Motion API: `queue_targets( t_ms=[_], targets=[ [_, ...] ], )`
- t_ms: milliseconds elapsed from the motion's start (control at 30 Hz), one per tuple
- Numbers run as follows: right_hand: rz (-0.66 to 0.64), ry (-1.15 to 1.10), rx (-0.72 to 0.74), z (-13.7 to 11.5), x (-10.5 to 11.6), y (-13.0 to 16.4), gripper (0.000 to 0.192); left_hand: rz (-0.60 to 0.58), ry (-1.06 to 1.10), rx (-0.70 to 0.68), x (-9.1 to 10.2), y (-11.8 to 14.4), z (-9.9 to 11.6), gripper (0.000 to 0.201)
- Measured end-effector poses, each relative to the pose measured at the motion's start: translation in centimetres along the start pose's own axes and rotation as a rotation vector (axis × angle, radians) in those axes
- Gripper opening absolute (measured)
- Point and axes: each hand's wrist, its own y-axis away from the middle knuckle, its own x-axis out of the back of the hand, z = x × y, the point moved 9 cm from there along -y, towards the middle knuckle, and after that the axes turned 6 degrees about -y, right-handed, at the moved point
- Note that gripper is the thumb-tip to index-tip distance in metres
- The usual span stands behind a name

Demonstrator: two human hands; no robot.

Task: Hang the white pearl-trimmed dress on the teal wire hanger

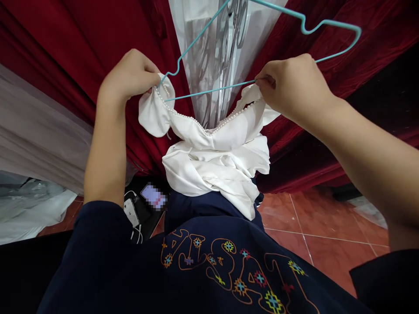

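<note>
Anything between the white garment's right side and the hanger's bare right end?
Only the right hand, at the edge of the white garment and the lower bar of the hanger; nothing else visible between them.

The one camera sits on the person's head and looks forward and steeply down, over the navy shirt [196,279] that fills the frame below the white garment [212,170]. It is close, with that garment near mid-view. The blue hanger [209,90] above the garment runs past the top edge; red curtains [108,43] flank it, tiled floor [327,218] lower right.
</note>
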Motion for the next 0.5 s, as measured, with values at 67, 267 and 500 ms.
queue_targets(
  t_ms=[67, 267, 500],
  targets=[
    [-0.015, -0.006, 0.013, -0.2, -0.3, -0.2, 0.032, -0.064, -0.042, 0.078, 0.5, 0.7, -0.2, 0.010],
    [-0.007, -0.015, 0.054, -0.8, -0.8, -0.5, 0.030, 0.179, 0.078, -0.002, -0.4, -2.7, 1.8, 0.020],
    [0.010, -0.106, 0.040, 0.1, -0.7, -0.5, 0.026, 0.141, 0.090, -0.256, -3.8, -3.1, 4.6, 0.025]
  ],
)
